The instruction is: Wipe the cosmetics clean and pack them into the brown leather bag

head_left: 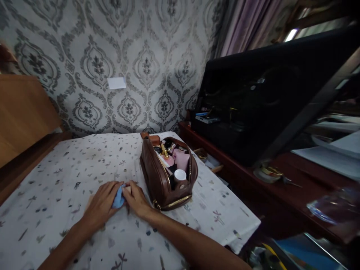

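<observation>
My left hand and my right hand meet low over the patterned white cloth. Between them shows a small, crumpled, soft-looking blue piece, its kind unclear. The fingers of my left hand curl round its left side, and those of my right hand close in from the right, beside a pale bit at the fingertips. A beige edge peeks out left of my left hand; what it belongs to is hidden. Just right of my hands stands a brown leather toiletry bag, unzipped, holding a white round-topped container, a pink pouch and gold-coloured items.
The white cloth with small prints covers the table. A large black screen stands on a dark red desk to the right, with papers and a tape roll. A wooden panel rises at the left.
</observation>
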`<action>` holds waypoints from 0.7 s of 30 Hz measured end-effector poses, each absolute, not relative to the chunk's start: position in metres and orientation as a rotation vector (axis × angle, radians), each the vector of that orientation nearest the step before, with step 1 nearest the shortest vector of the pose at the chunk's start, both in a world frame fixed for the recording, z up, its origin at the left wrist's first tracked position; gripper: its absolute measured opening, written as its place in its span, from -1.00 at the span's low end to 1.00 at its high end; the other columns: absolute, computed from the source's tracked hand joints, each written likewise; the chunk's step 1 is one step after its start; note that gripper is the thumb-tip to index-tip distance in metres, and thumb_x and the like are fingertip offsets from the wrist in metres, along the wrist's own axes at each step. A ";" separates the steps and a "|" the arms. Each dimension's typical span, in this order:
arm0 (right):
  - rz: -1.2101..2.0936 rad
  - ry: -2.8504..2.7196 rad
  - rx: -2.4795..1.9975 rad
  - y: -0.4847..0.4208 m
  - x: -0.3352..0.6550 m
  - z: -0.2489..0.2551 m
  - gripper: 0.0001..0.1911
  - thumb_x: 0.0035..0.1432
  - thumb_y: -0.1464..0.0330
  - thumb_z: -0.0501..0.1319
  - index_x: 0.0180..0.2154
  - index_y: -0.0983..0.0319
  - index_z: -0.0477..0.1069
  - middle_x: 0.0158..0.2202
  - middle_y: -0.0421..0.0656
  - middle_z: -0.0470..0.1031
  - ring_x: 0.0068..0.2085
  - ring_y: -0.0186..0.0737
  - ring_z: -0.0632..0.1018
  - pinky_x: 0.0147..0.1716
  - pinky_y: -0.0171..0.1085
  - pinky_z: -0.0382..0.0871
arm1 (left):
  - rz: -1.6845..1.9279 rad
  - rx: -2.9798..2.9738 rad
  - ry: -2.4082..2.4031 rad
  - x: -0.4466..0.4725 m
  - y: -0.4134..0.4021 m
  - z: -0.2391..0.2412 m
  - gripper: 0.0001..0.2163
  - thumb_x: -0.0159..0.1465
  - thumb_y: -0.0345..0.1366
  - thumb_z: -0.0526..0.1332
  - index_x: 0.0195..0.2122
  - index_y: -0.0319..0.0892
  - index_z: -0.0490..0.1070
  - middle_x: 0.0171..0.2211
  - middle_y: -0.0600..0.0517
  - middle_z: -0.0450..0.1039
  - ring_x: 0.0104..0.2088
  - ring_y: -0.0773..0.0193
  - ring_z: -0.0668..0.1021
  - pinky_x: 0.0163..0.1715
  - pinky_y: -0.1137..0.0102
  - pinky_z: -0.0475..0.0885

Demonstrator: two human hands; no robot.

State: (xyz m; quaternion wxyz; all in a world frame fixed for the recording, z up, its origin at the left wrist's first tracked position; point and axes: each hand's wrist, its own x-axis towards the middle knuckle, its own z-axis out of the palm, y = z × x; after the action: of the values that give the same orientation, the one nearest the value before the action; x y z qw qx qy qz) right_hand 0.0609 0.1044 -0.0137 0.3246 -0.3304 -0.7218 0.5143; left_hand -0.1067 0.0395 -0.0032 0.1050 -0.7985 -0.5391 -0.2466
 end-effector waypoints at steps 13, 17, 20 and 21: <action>1.136 -1.890 -0.779 0.092 0.071 -0.012 -0.68 0.30 0.21 0.05 0.03 0.19 0.19 -0.34 -0.21 0.33 -0.28 -0.18 0.45 -0.21 -0.22 0.34 | -0.532 -2.333 -1.904 -0.131 0.037 0.007 -0.82 0.27 -0.12 0.20 -0.22 -0.10 0.39 -0.26 -0.06 0.57 -0.22 0.01 0.61 -0.20 0.19 0.46; 1.109 -1.845 -0.782 0.091 0.074 -0.008 -0.71 0.29 0.21 0.07 0.01 0.16 0.25 -0.32 -0.22 0.32 -0.27 -0.21 0.42 -0.22 -0.25 0.33 | -0.472 -2.294 -2.154 -0.142 0.031 0.021 -0.77 0.22 -0.05 0.21 -0.24 -0.08 0.42 -0.29 -0.02 0.55 -0.28 0.04 0.61 -0.32 0.27 0.45; 1.127 -1.807 -0.757 0.092 0.076 -0.004 -0.73 0.30 0.19 0.07 -0.03 0.16 0.27 -0.29 -0.20 0.34 -0.26 -0.22 0.42 -0.28 -0.28 0.32 | -0.526 -2.261 -2.218 -0.143 0.028 0.029 -0.76 0.25 -0.03 0.15 -0.25 -0.07 0.41 -0.28 0.00 0.55 -0.31 0.08 0.60 -0.42 0.33 0.42; 1.132 -1.797 -0.746 0.092 0.076 -0.004 -0.73 0.30 0.18 0.07 -0.05 0.16 0.28 -0.30 -0.20 0.33 -0.26 -0.22 0.41 -0.30 -0.29 0.31 | -0.544 -2.241 -2.221 -0.142 0.027 0.030 -0.77 0.25 -0.03 0.14 -0.27 -0.07 0.39 -0.28 0.00 0.55 -0.32 0.09 0.60 -0.45 0.35 0.41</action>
State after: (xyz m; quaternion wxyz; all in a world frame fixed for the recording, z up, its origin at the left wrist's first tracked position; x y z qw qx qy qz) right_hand 0.0764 0.0922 -0.0036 0.4304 -0.2992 -0.7206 0.4539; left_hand -0.1421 0.0269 0.0299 -0.0299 -0.6997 -0.6934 -0.1698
